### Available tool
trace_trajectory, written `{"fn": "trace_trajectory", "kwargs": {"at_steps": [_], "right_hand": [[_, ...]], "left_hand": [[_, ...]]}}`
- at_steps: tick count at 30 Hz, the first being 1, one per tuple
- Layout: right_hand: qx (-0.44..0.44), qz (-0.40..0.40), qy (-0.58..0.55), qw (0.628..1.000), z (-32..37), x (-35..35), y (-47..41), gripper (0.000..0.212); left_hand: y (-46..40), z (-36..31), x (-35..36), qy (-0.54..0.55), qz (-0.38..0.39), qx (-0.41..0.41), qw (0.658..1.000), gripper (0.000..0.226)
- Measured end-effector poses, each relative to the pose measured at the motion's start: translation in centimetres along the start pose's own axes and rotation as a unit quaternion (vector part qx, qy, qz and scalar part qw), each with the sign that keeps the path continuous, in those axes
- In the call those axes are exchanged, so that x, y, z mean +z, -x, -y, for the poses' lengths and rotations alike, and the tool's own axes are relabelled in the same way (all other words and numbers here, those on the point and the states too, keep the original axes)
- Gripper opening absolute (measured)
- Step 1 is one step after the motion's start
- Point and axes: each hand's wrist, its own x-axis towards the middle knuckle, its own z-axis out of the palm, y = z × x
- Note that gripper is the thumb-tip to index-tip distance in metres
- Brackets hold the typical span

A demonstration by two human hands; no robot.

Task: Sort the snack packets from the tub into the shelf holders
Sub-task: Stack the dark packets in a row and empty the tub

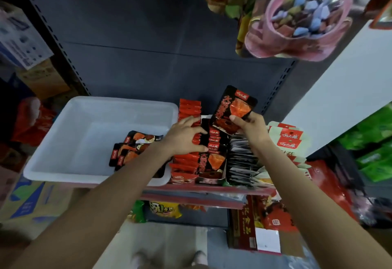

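So the person is standing at the shelf with a white tub [63,141] parked on the left end of it, and there's only a small heap of leftover packets [135,148] lying flat in the tub's near right corner. The right hand [250,129] has a black-and-orange snack packet [233,107] pinched by its bottom edge, thumb in front and fingers curled behind, held upright just above the black cardboard holder [210,158] where the same kind of packets already stand in a row. The left hand [184,135] is down on that row, fingers spread and curled over the packet tops, looks like it's pushing them apart to make a slot, though honestly the picture is a bit blurry there so I can't swear whether it's gripping one or just pressing. These packets look light and floppy, thin foil-type pouches with a soft lump of food inside, so I'd guess they're slick and bendy more than fragile. Grabbing one by a sealed edge like that seems the smart way, since the seam is the stiffest bit and the middle would just buckle. Sliding it in edge first next to the red packets [188,109] on the left should be easy as long as the gap stays open. The grey packets [239,156] sit in the next row to the right.
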Motion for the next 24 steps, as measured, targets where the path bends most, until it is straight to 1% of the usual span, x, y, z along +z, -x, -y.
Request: {"fn": "trace_trajectory", "kwargs": {"at_steps": [3, 6, 8, 10, 13, 17, 19, 21, 22, 24], "right_hand": [[0.000, 0.028, -0.021, 0.999, -0.2, 0.2, -0.6, 0.009], [0.018, 0.071, 0.001, 0.997, -0.4, 0.3, -0.9, 0.007], [0.037, 0.109, 0.019, 0.993, -0.5, 0.4, -1.1, 0.008], [0.030, 0.136, 0.030, 0.990, -0.3, 0.6, -1.2, 0.012], [0.015, 0.130, 0.040, 0.991, -0.3, 0.8, -1.6, 0.017], [0.000, 0.116, 0.133, 0.984, -0.8, 1.2, -2.4, 0.023], [-0.048, 0.099, 0.131, 0.985, -0.4, 1.2, -2.6, 0.024], [-0.106, 0.062, 0.104, 0.987, 0.3, 1.3, -2.6, 0.031], [-0.131, 0.047, 0.109, 0.984, 0.5, 1.3, -2.5, 0.030], [-0.168, 0.038, 0.174, 0.970, 0.5, 1.5, -2.4, 0.023]], "left_hand": [[0.3, 0.3, 0.3, 0.031, -0.007, 0.009, 0.999, 0.048], [0.6, 0.5, 0.2, 0.061, 0.006, 0.015, 0.998, 0.039], [0.8, 0.5, 0.0, 0.079, 0.015, 0.013, 0.997, 0.035], [1.0, 0.4, -0.1, 0.086, 0.024, 0.010, 0.996, 0.036], [1.1, 0.3, -0.3, 0.079, 0.032, 0.008, 0.996, 0.039], [1.2, 0.3, -0.3, 0.071, 0.034, 0.013, 0.997, 0.040], [1.2, 0.3, -0.3, 0.068, 0.037, 0.015, 0.997, 0.040], [1.1, 0.4, -0.3, 0.069, 0.039, 0.016, 0.997, 0.040], [1.2, 0.4, -0.3, 0.071, 0.040, 0.017, 0.997, 0.040], [1.2, 0.5, -0.3, 0.070, 0.040, 0.020, 0.997, 0.040]]}}
